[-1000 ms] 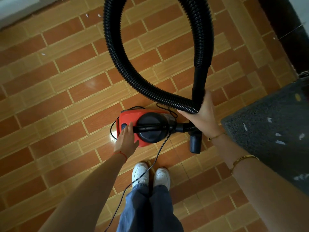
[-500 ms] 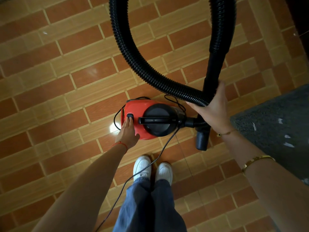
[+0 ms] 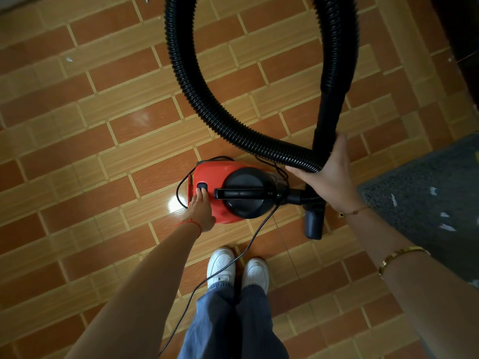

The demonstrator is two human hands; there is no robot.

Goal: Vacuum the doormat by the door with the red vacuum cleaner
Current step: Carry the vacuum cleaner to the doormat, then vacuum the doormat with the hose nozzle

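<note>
Red vacuum cleaner (image 3: 220, 177) sits on the tiled floor (image 3: 103, 151), just ahead of the person's white shoes (image 3: 237, 265). Black round top with a black carry handle (image 3: 241, 194) lying across it. No brand, label or writing can be read on the body — too dark and too small to tell.

Left hand (image 3: 201, 211): fingers extended, fingertips resting on the black switch (image 3: 202, 187) at the rear of the red housing. Grip apart — nothing held. Red thread bracelet (image 3: 190, 224) at the wrist.

Right hand (image 3: 329, 177): grip clamped on the black hose (image 3: 197, 86), where the ribbed loop meets the smooth rigid tube (image 3: 329, 112). The hose arcs up and out of the top of the view. The tube's nozzle end (image 3: 314, 224) points down, at or near the floor beside the hose inlet — contact cannot be told. Two gold bracelets on this arm, thin one (image 3: 355, 211) at the wrist, wider bangle (image 3: 399, 257) further up.

Black power cord (image 3: 248, 244) runs from the vacuum, past the left shoe, toward the bottom edge.

Doormat (image 3: 420, 203): dark grey, at the right edge, near the nozzle but apart from it; pale scraps (image 3: 445, 226) scattered on its surface.
</note>
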